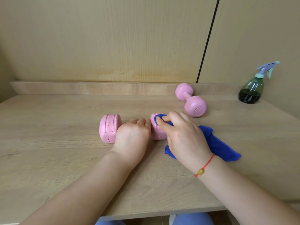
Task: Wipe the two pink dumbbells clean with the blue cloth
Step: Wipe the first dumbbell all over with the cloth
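A pink dumbbell (109, 128) lies sideways on the wooden table (48, 143) near the middle. My left hand (132, 137) grips its handle, which is hidden under the fingers. My right hand (181, 135) holds the blue cloth (219, 146) and presses part of it against the dumbbell's right head, where blue folds show on top. The rest of the cloth trails to the right onto the table. A second pink dumbbell (192, 100) lies untouched further back to the right, near the wall ledge.
A green spray bottle (252, 90) with a lilac trigger stands at the far right by the wall. A low wooden ledge (81, 88) runs along the back. The table's front edge lies close to my body, with blue-clad knees below it.
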